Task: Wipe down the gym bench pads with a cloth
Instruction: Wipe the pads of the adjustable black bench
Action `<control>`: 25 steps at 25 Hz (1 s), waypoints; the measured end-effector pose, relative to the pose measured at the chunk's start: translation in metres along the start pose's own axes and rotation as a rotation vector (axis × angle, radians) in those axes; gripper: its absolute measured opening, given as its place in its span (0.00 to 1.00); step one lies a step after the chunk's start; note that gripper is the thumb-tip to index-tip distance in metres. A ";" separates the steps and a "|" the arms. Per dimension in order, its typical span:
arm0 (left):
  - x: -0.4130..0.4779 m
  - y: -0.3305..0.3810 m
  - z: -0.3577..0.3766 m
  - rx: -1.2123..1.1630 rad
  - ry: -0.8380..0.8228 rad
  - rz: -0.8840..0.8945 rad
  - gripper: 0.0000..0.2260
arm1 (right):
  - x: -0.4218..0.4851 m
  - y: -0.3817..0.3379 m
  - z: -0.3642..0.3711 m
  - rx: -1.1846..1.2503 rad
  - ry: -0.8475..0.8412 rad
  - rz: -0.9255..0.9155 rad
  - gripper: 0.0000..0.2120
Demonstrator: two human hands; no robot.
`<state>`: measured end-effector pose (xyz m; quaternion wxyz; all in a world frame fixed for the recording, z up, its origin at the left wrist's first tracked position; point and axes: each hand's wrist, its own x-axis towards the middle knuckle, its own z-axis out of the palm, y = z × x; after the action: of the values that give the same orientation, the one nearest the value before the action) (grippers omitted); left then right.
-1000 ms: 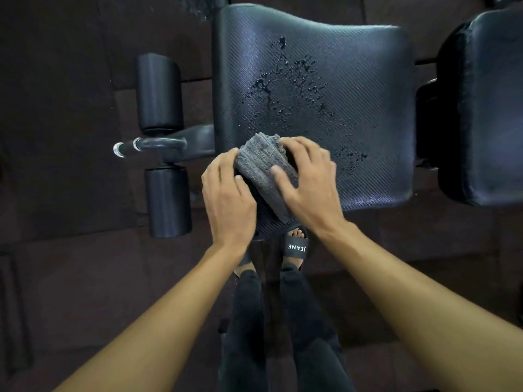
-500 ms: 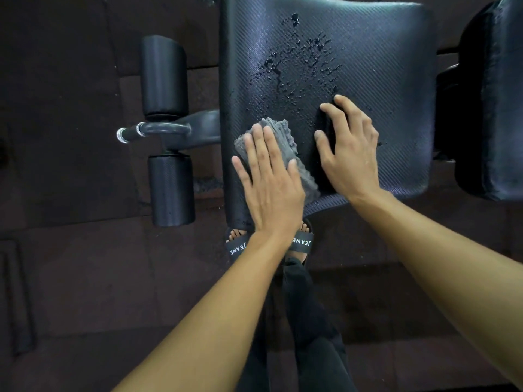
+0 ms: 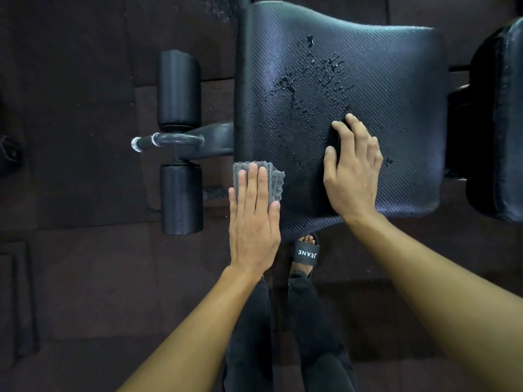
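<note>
The black textured seat pad point(image 3: 390, 89) fills the upper middle, with water droplets point(image 3: 314, 77) beaded across its centre. A folded grey cloth point(image 3: 273, 176) lies at the pad's near left corner. My left hand point(image 3: 253, 219) presses flat on the cloth, fingers straight and together. My right hand point(image 3: 351, 171) rests palm down on the bare pad, just right of the wet patch, fingers slightly spread and holding nothing. Part of the cloth is hidden under my left hand.
Two black foam leg rollers point(image 3: 179, 89) point(image 3: 181, 198) sit on a metal bar point(image 3: 167, 140) left of the seat. A second black pad point(image 3: 506, 123) stands at the right edge. Dark rubber floor tiles point(image 3: 70, 278) surround the bench. My legs and a slipper point(image 3: 307, 253) are below the pad.
Both hands were on the cloth; my right hand let go and moved right onto the bare pad. My left hand slid the cloth left to the pad's near corner.
</note>
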<state>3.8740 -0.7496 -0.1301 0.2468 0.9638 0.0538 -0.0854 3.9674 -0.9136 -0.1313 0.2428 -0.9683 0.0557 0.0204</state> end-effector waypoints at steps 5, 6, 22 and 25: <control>0.041 -0.004 -0.007 0.038 0.003 0.074 0.27 | -0.001 -0.004 0.006 -0.042 0.068 0.021 0.20; 0.052 -0.004 -0.008 0.052 0.016 0.079 0.27 | 0.001 -0.006 0.005 -0.038 0.093 0.036 0.18; 0.233 0.018 -0.032 0.041 0.033 0.101 0.26 | 0.117 -0.011 0.005 -0.061 0.077 0.069 0.21; 0.271 0.017 -0.045 -0.026 0.017 0.169 0.25 | 0.118 -0.015 0.006 -0.071 0.075 0.079 0.20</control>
<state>4.1480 -0.7256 -0.1350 0.2654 0.9622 -0.0246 -0.0555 4.0861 -0.9091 -0.1371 0.2049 -0.9734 0.1021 -0.0043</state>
